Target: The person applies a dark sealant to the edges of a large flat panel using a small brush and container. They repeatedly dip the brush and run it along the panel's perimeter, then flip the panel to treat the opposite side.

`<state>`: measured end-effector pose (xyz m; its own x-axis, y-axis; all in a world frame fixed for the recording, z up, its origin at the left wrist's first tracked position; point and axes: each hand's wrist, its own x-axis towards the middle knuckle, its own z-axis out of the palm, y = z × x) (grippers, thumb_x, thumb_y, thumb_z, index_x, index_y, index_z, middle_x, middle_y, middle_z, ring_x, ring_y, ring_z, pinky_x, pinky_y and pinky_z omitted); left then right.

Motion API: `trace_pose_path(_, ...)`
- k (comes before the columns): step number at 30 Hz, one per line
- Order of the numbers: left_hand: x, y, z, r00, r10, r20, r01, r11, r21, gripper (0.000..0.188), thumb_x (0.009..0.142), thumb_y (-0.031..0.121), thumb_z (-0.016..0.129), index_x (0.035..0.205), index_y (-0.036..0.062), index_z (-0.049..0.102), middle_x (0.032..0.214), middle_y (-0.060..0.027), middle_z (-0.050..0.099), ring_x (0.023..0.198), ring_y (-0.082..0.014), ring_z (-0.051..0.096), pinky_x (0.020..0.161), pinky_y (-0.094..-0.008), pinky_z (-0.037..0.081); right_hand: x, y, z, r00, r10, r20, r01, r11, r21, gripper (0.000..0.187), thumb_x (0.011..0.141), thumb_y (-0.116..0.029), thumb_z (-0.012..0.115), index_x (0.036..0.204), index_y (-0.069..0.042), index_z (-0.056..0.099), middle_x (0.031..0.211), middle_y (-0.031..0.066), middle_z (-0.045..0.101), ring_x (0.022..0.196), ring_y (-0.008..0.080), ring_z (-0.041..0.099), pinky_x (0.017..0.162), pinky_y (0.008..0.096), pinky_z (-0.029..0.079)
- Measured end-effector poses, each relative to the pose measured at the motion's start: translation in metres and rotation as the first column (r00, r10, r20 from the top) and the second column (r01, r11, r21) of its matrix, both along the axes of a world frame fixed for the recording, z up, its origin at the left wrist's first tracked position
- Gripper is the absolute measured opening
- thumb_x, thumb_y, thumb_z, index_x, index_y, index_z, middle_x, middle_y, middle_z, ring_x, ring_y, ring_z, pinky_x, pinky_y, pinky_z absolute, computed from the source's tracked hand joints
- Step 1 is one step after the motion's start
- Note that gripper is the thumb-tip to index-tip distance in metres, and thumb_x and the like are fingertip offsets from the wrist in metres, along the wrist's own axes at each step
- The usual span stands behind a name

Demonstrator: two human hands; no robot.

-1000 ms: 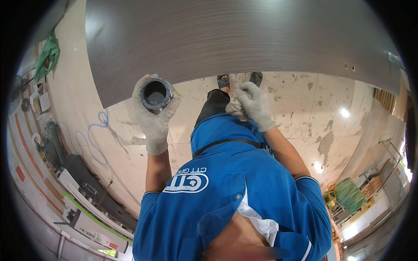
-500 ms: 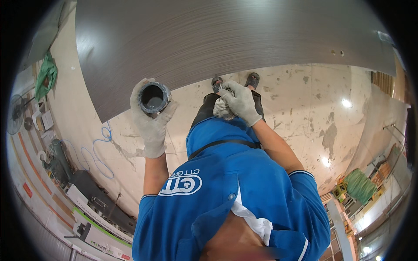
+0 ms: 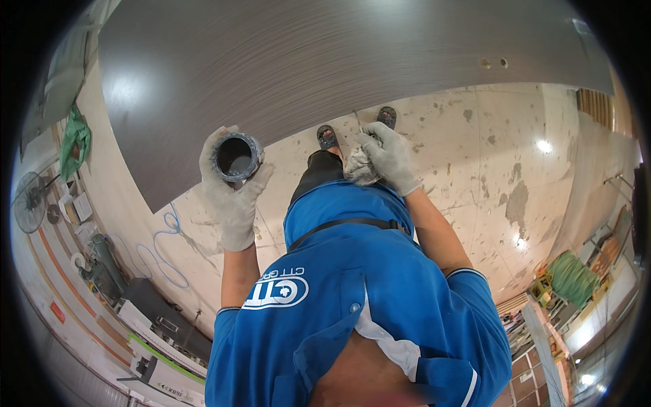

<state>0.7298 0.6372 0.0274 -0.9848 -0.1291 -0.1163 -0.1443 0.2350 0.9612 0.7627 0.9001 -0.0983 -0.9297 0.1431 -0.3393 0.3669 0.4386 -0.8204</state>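
My left hand (image 3: 229,203), in a pale grey work glove, is wrapped round a dark round pot (image 3: 257,157) with grey smears on its rim. The pot's mouth faces up, and some grey matter shows inside. In front of my waist, my gloved right hand (image 3: 392,159) is closed on a crumpled whitish rag (image 3: 359,168). A thin stick-like tool (image 3: 357,121) pokes out past its fingers; what kind it is I cannot make out. Beyond both hands spreads a large dark grey-brown panel (image 3: 305,61) with fine streaks.
Two small holes or spots (image 3: 494,63) mark the panel's right part. My sandalled feet (image 3: 327,138) stand on a stained pale floor (image 3: 468,176) by the panel's near edge. A blue hose (image 3: 159,254) lies on the left, near a fan (image 3: 29,201) and a green cloth (image 3: 74,142).
The panel and surroundings have shifted in view, with the panel's near left corner lower and further left. My feet have changed position. Both hands keep their hold.
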Motion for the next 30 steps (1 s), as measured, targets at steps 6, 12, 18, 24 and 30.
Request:
trace_pose_path(6, -0.009, 0.040, 0.004, 1.000, -0.024, -0.011, 0.024, 1.000, -0.017, 0.081, 0.068, 0.000, 0.088, 0.138, 0.0058, 0.047, 0.133, -0.0111, 0.056, 0.112, -0.0200, 0.063, 0.095, -0.0328, 0.059, -0.002, 0.091, -0.009, 0.974, -0.222, -0.039, 0.226, 0.963, 0.145, 0.030, 0.093, -0.028, 0.066, 0.108, -0.002, 0.070, 0.094, 0.0162, 0.073, 0.086, 0.0253, 0.070, 0.079, 0.0358, 0.054)
trace_pose_path(12, -0.015, 0.079, 0.011, 1.000, -0.019, 0.017, 0.020, 0.996, -0.082, 0.080, 0.069, 0.003, 0.088, 0.138, 0.0063, 0.047, 0.133, -0.0116, 0.057, 0.113, -0.0195, 0.063, 0.094, -0.0311, 0.059, -0.008, 0.111, 0.013, 0.979, -0.203, -0.030, 0.203, 0.979, -0.004, 0.028, 0.092, -0.026, 0.068, 0.107, -0.003, 0.071, 0.094, 0.0151, 0.072, 0.085, 0.0251, 0.070, 0.078, 0.0353, 0.054)
trace_pose_path(18, -0.020, 0.111, 0.011, 0.998, -0.063, -0.017, 0.061, 0.995, -0.077, 0.081, 0.068, 0.002, 0.088, 0.139, 0.0074, 0.047, 0.132, -0.0119, 0.057, 0.114, -0.0208, 0.063, 0.096, -0.0328, 0.059, -0.026, 0.128, 0.012, 0.975, -0.221, -0.021, 0.222, 0.970, 0.098, 0.026, 0.091, -0.026, 0.068, 0.106, -0.005, 0.070, 0.097, 0.0163, 0.072, 0.085, 0.0303, 0.070, 0.078, 0.0383, 0.054)
trace_pose_path(24, -0.019, 0.126, 0.013, 0.997, -0.070, -0.027, 0.067, 0.993, -0.094, 0.083, 0.068, 0.004, 0.088, 0.140, 0.0077, 0.046, 0.134, -0.0119, 0.056, 0.115, -0.0205, 0.062, 0.097, -0.0337, 0.058, -0.054, 0.164, 0.052, 0.841, -0.377, -0.387, 0.402, 0.915, -0.018, 0.027, 0.084, -0.018, 0.073, 0.108, -0.007, 0.068, 0.090, 0.0070, 0.068, 0.081, 0.0286, 0.067, 0.076, 0.0387, 0.054)
trace_pose_path(30, -0.020, 0.152, 0.024, 0.995, -0.085, -0.047, 0.083, 0.995, -0.057, 0.083, 0.070, -0.001, 0.086, 0.142, 0.0076, 0.044, 0.136, -0.0119, 0.055, 0.110, -0.0188, 0.062, 0.093, -0.0315, 0.056, -0.123, 0.061, 0.040, 0.635, 0.736, -0.235, -0.386, 0.566, 0.729, 0.024, 0.088, -0.020, 0.062, 0.100, -0.002, 0.072, 0.067, 0.0126, 0.065, 0.058, 0.0280, 0.062, 0.061, 0.0476, 0.048)
